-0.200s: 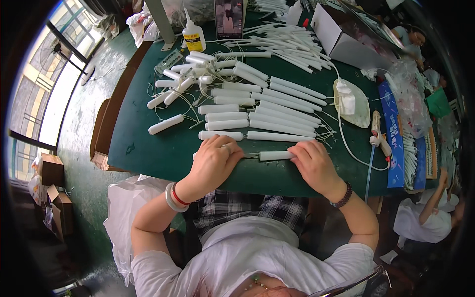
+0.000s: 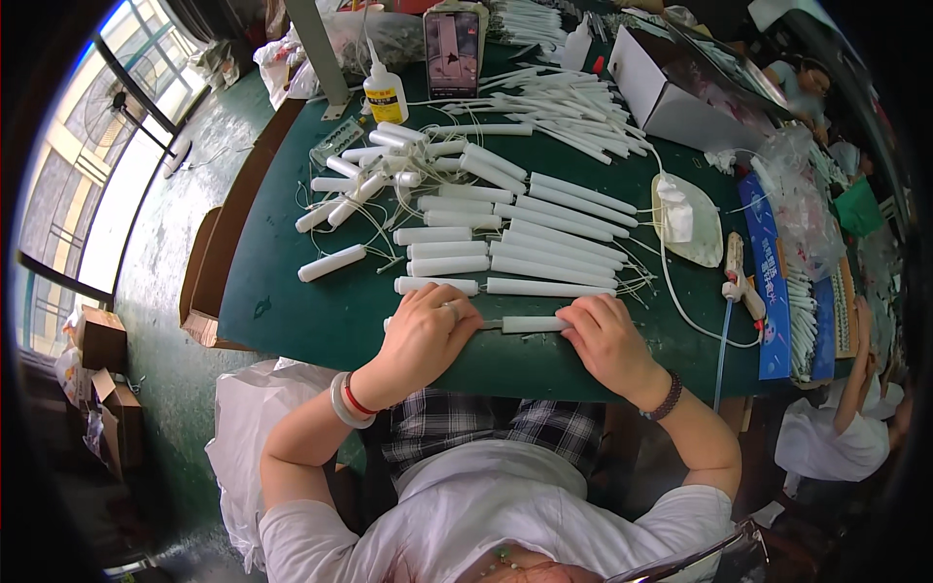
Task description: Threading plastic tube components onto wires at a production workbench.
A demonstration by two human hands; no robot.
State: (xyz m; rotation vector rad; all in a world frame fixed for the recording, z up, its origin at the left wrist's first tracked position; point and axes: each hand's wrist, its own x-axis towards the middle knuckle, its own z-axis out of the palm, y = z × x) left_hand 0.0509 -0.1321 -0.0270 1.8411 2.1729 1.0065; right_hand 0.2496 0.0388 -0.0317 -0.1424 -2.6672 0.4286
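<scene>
Close to the table's front edge, my left hand (image 2: 428, 330) is closed around a short white tube (image 2: 388, 324), mostly hidden by the fingers. My right hand (image 2: 609, 345) pinches the right end of another white tube (image 2: 533, 325), which lies level in line with the first. A thin piece, perhaps wire or a connector, bridges the small gap between them; its detail is too fine to make out. Just beyond the hands lie rows of short tubes (image 2: 447, 264) and longer tubes (image 2: 552, 289), with thin wires trailing from their right ends.
A glue bottle (image 2: 385, 89) and a phone (image 2: 453, 56) stand at the back. Beyond the rows lies a heap of thin white sticks (image 2: 569, 107). On the right are a glue gun (image 2: 739, 277), a pale pad (image 2: 688, 222), a white box (image 2: 671, 87) and a blue carton (image 2: 768, 330).
The gap between the two tubes has narrowed slightly, the right-hand tube shifting a little left. The table appears lower in the picture as the view has tilted.
</scene>
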